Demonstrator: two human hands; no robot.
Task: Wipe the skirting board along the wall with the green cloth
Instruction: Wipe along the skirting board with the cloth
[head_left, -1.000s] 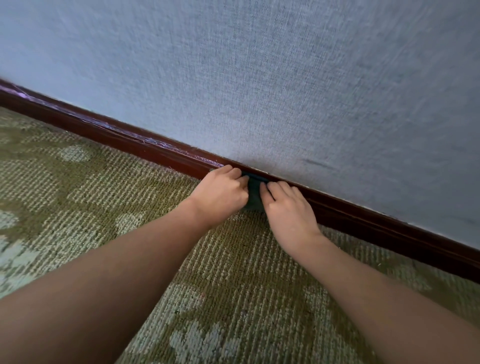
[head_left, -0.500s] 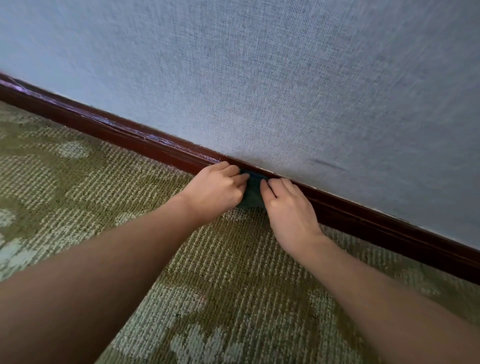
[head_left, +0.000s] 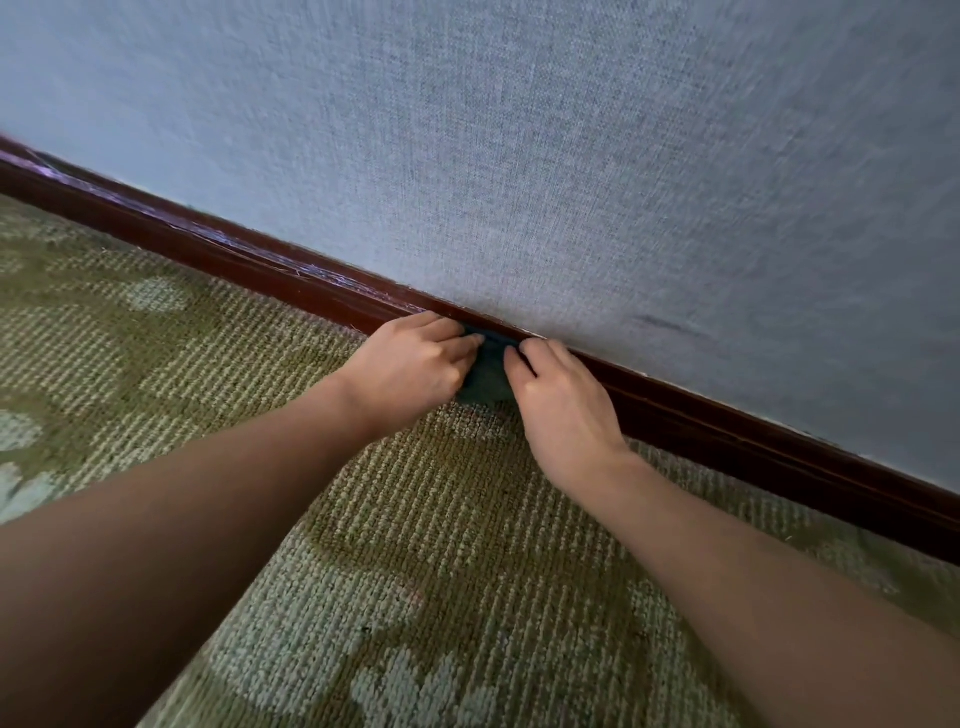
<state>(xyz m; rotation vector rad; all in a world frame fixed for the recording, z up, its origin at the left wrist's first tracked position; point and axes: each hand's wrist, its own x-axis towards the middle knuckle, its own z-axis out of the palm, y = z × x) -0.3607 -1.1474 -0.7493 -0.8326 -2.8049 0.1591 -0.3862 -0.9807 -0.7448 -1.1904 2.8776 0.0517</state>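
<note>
Now, head view, looking down at the foot of the wall.

Left grip (head_left: 410, 364): fingers curled, knuckles up, thumb and fingertips closed on the left edge of the green cloth (head_left: 485, 376). Right grip (head_left: 561, 400): fingers bent, thumb laid on the cloth's right edge, fingertips at the top edge of the skirting board (head_left: 234, 254); it holds the cloth too. How much cloth lies under each palm I cannot tell.

Cloth: bunched into a small dark-green wad between my two grips, pressed against the face of the skirting board, lower edge touching the carpet (head_left: 415, 519). Only the strip between my thumbs shows.

Skirting board: dark red-brown, glossy, running from upper left to lower right where the wall (head_left: 519, 156) meets the floor. Pale scuffs and streaks along its top edge, left of my grips.

Wall: grey-blue, woven texture; one short dark mark (head_left: 662, 323) just above the board, to the right of my right grip.

Carpet: olive-green loop pile with paler patches. Both forearms bare, reaching in from the lower corners.
</note>
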